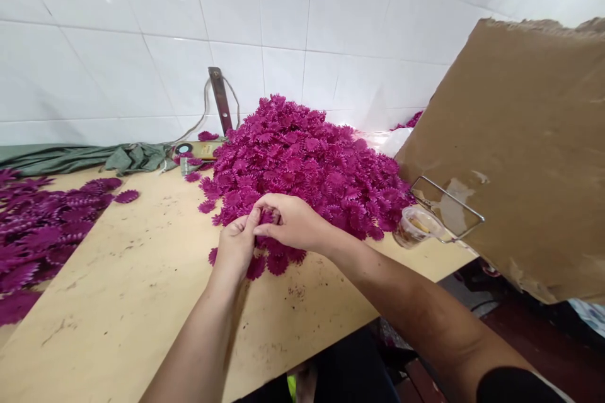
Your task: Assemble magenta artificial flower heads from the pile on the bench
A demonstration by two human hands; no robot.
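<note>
My left hand (239,242) and my right hand (292,221) meet at the near edge of a big heap of magenta artificial flower pieces (302,164). Both have their fingers closed in a pinch, with the fingertips touching. A bit of magenta flower piece (267,216) shows between the fingers, mostly covered by them. Just below the hands, several loose flower pieces (277,264) lie on the pale tabletop (137,264).
More flower pieces (47,227) spread along the left side. Behind are green cloth (127,157), a yellow device (203,150) and an upright metal bar (220,101) against white tiles. To the right stand a clear plastic cup (410,230), a wire frame (449,198) and a large cardboard sheet (520,145).
</note>
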